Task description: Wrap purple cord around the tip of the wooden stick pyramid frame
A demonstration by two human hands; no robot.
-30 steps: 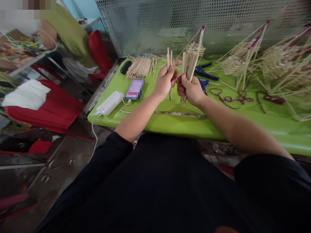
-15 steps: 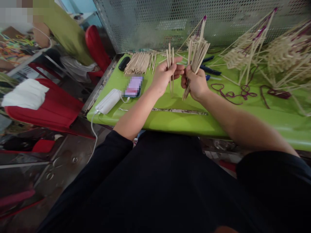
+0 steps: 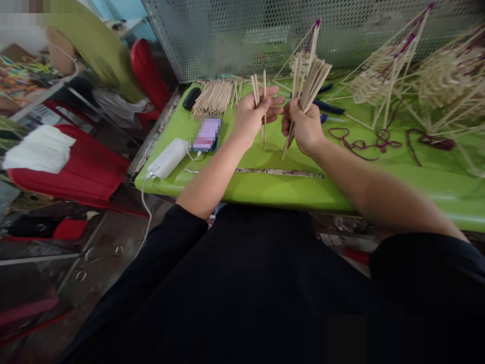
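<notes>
Above the green table, my left hand grips a few thin wooden sticks under its thumb, with the other fingers stretched toward the right. Close beside it, my right hand is wrapped round a thick bundle of wooden sticks, whose tops fan out. A small gap separates the two hands. A pile of loose sticks lies on the table to the left of my left hand. Behind my right hand are dark-handled pliers, partly hidden.
Stick frames tied with purple cord stand at the right. Loose purple cord lies before them. A phone, a white power bank and a black case are on the left. Beyond are red chairs and another person.
My left hand has moved slightly left with its sticks, widening the gap to my right hand. My right hand still holds the bundle, its tops tilted a little more rightward.
</notes>
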